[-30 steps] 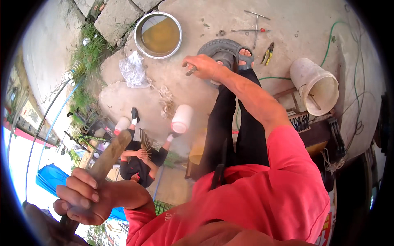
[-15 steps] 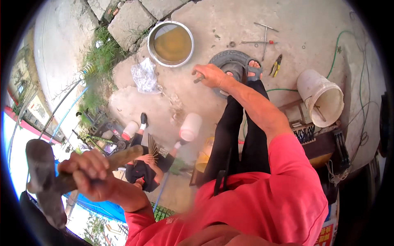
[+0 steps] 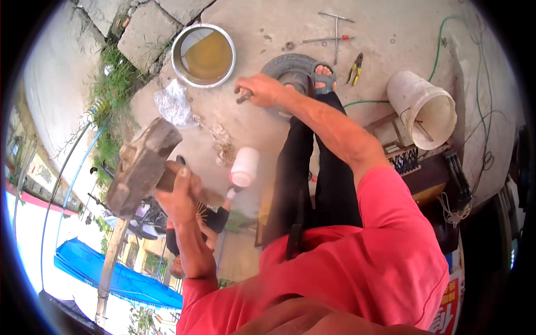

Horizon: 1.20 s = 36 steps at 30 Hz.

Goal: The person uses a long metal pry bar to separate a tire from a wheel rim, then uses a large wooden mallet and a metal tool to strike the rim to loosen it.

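My left hand [image 3: 181, 192] is wrapped round the handle of a heavy hammer [image 3: 144, 167], raised at the left. Its big worn head tilts away from me. Farther forward, my right hand [image 3: 262, 89] is closed round a short metal bar [image 3: 244, 97], whose blunt end sticks out to the left of the fist. Beyond that hand a black tyre [image 3: 287, 62] lies flat on the concrete, and my sandalled foot [image 3: 324, 79] rests at its right side. The right forearm partly covers the tyre, so the bar's other end is hidden.
A metal basin [image 3: 233, 58] of murky water and a clear plastic bag [image 3: 173, 105] lie ahead left. T-shaped wrench [image 3: 336, 42], yellow-handled pliers [image 3: 355, 70] and a tipped white bucket [image 3: 410, 97] lie right. Another person [image 3: 215, 220] sits behind my left arm, near a pinkish-white container [image 3: 244, 166].
The hammer has swung forward and to the right from the far left, its head turning. My right hand keeps its grip on the bar by the tyre. The whole view has shifted slightly.
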Each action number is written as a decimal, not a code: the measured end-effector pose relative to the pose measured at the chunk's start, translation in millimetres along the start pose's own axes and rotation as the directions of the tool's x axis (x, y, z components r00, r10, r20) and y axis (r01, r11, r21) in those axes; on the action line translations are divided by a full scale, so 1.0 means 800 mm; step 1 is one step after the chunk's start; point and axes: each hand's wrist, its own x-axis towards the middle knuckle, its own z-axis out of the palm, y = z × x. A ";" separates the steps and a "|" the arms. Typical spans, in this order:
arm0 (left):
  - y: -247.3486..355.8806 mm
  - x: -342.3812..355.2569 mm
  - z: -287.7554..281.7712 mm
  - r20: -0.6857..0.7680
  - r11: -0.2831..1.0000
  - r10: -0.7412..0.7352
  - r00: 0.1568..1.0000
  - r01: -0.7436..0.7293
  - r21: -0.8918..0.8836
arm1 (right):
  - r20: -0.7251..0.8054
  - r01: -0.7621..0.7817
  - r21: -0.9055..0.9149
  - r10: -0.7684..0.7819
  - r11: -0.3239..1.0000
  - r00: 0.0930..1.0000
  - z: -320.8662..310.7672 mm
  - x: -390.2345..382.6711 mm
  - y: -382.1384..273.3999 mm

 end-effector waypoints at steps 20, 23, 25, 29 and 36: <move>-0.127 -0.091 0.088 0.233 0.902 -0.368 0.900 0.407 -0.145 | -0.584 -0.186 0.074 0.194 0.980 0.788 -0.121 -0.108 0.012; -0.116 -0.087 0.092 0.236 0.876 -0.407 0.883 0.450 -0.172 | -0.653 0.091 0.674 0.533 0.734 0.538 -0.218 -0.136 0.096; -0.116 -0.086 0.091 0.220 0.853 -0.428 0.877 0.473 -0.223 | -0.632 0.080 0.687 0.540 0.722 0.556 -0.204 -0.159 0.105; -0.125 -0.083 0.092 0.188 0.832 -0.462 0.866 0.497 -0.245 | -0.305 -0.134 0.204 0.193 0.970 0.933 -0.099 -0.151 -0.045; -0.131 -0.081 0.101 0.286 0.806 -0.478 0.830 0.544 -0.232 | 0.050 0.119 -0.057 -0.116 0.991 0.992 -0.003 -0.178 -0.047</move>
